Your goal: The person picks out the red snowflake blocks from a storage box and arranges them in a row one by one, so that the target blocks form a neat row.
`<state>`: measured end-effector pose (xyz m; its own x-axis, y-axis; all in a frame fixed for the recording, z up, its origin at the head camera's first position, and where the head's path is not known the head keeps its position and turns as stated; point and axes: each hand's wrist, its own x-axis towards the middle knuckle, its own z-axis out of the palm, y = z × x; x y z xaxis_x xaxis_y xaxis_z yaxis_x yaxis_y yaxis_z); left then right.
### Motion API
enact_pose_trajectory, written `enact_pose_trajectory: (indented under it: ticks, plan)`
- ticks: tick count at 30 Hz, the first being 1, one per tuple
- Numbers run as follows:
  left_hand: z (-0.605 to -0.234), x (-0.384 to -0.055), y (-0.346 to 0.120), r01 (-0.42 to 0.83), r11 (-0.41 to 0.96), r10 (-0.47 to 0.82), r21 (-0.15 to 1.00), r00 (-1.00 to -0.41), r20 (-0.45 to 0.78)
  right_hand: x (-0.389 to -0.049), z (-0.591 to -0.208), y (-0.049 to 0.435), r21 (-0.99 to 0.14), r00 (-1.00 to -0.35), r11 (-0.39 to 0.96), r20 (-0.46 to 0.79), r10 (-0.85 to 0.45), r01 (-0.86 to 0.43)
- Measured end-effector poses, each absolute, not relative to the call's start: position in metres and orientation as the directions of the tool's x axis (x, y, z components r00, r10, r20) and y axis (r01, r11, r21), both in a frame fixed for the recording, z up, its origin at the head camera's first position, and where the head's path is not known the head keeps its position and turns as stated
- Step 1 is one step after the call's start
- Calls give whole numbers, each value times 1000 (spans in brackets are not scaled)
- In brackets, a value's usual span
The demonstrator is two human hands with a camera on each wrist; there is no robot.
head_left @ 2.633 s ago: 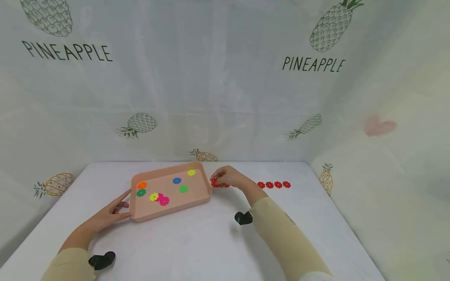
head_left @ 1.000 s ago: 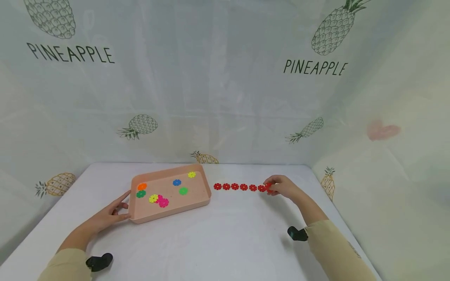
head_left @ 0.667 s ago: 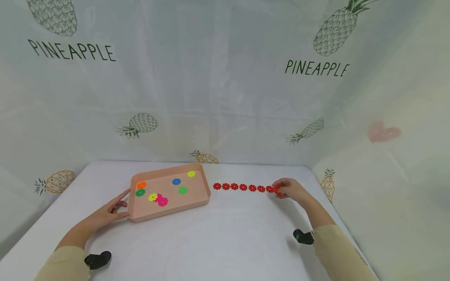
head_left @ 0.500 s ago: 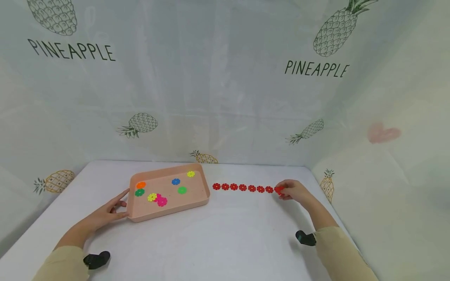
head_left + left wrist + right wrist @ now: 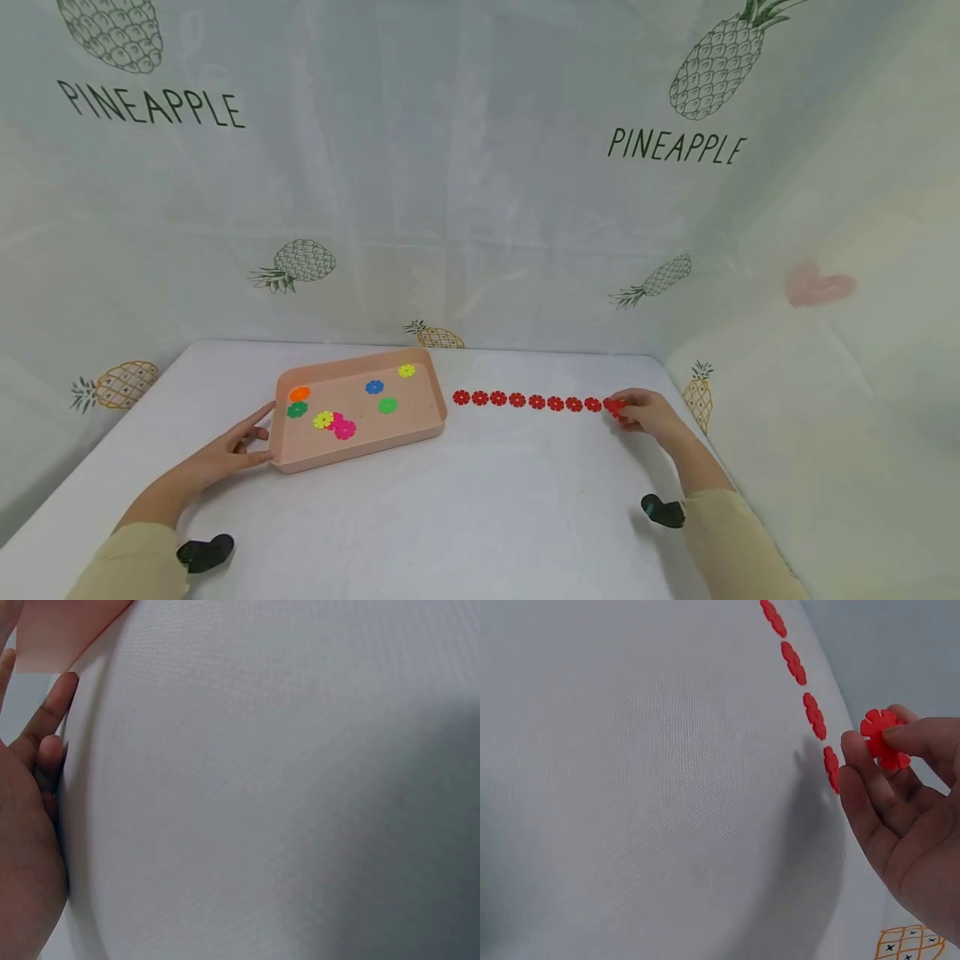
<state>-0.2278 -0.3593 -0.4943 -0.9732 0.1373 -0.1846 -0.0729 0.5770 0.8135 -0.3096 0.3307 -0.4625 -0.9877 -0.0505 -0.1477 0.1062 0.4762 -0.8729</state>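
My right hand (image 5: 643,412) is over the right end of a row of red flower-shaped plastic discs (image 5: 537,402). Between thumb and fingers it pinches one red disc (image 5: 885,739), held up off the table in the right wrist view. My left hand (image 5: 217,458) rests at the left end of a shallow pink tray (image 5: 360,451), fingers extended, with fingertip and thumb against its side. In the tray lie several discs: orange (image 5: 300,394), dark green (image 5: 297,409), blue (image 5: 374,387), light green (image 5: 387,405), yellow (image 5: 406,370) and pink (image 5: 345,429).
A white cloth covers the table (image 5: 480,517). Behind and beside it hangs a pale curtain (image 5: 480,183) printed with pineapples. The red row runs from just right of the tray toward the table's right side. Black wrist mounts (image 5: 206,553) stick out from both sleeves.
My right hand has travelled right along the red row, from beside the tray to its far end, uncovering discs it hid before. The left hand stays at the tray.
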Motion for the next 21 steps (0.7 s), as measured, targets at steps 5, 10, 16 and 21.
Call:
enact_pose_trajectory:
  ticks: [5, 10, 16, 21]
  plan:
    - [-494, -227, -359, -78, 594, 126, 801, -974, -189, -312, -466, 339, -870, -988, 474, -152, -2, 133]
    - [-493, -227, -359, -67, 599, 131, 798, -975, -180, -316, -468, 344, -882, -987, 445, -158, 30, 155]
    - [-492, -227, -360, -66, 604, 132, 794, -974, -182, -321, -473, 349, -891, -985, 421, -159, 65, 171]
    - [-490, -227, -359, -85, 596, 133, 799, -970, -203, -322, -476, 351, -891, -979, 409, -157, 128, 197]
